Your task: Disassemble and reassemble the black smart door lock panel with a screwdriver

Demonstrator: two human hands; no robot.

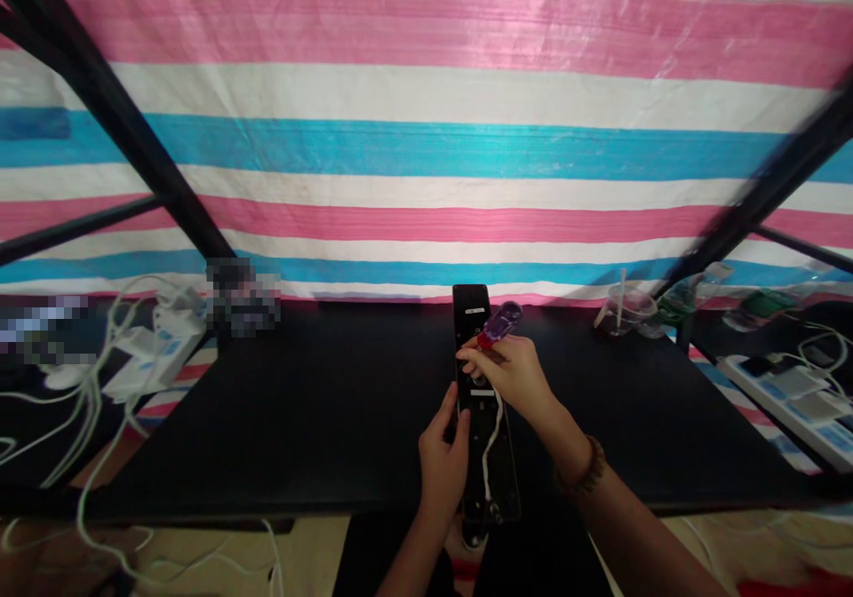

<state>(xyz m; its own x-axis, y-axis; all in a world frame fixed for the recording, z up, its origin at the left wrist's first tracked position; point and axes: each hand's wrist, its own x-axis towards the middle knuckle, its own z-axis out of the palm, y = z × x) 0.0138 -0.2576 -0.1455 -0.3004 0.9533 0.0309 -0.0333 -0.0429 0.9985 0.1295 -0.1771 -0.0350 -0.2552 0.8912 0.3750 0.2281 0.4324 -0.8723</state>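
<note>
A long, narrow black panel (pixel 504 481) lies lengthwise in front of me, its near end reaching past the table's front edge. Small white labels and a white cable (pixel 491 446) show on its upper face. My left hand (pixel 442 464) grips the panel's left edge, thumb on top and fingers along the side. In my right hand (pixel 523 379) is a screwdriver (pixel 501 322) with a purple and red handle, pinched over the panel's upper half. The fingers hide the screwdriver's tip, so whether it touches a screw I cannot tell.
The black table (pixel 320 401) lies under the work. White cables and a power strip (pixel 156 357) are at left; another power strip (pixel 793 406) is at right. A plastic cup (pixel 625 308) with a straw stands at back right, before a striped sheet (pixel 426 153).
</note>
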